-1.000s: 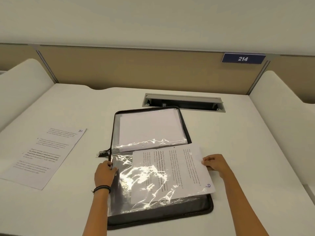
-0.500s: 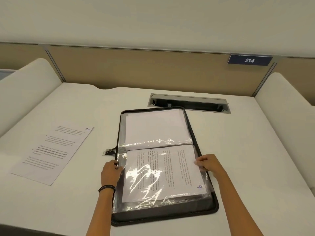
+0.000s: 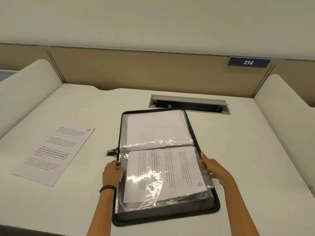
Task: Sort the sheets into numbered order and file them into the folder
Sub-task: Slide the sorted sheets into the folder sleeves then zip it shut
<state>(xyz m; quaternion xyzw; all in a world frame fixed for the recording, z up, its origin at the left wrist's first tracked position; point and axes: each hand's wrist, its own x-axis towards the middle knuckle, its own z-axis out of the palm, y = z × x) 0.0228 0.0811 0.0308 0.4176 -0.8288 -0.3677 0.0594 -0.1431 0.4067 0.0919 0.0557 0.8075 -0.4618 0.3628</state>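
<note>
Sheet 9 [image 3: 163, 174] sits in the near clear sleeve [image 3: 122, 189] of the folder [image 3: 170, 217], which lies open flat mid-desk [image 3: 255, 150]. Sheet 10 [image 3: 54, 154] is loose on the desk, well apart to the L, not yet filed.

L hand [image 3: 111, 172] is curled, pinching the sleeve's L edge near the zip pull [image 3: 110, 152]. R hand [image 3: 215, 169] has fingers mostly straight, laid on the sleeve's R edge; can't tell if the thumb is tucked under.

Handling, my guess: paper is light & floppy and creases easily, so take it by an edge or corner, not mid-page. Sleeve plastic looks thin, glossy, prob. slippery. It likely needs one hand holding its mouth while the other feeds. Folder looks padded & stiffer, likely to stay put.

Orientation: sheet 9 is turned sideways. Text lines run near-to-far w/ the handwritten 9 at the near-R corner, so page top points to the person's R & long axis runs L–R. Sheet 10's long axis runs near-to-far, slanted, top away.
</note>
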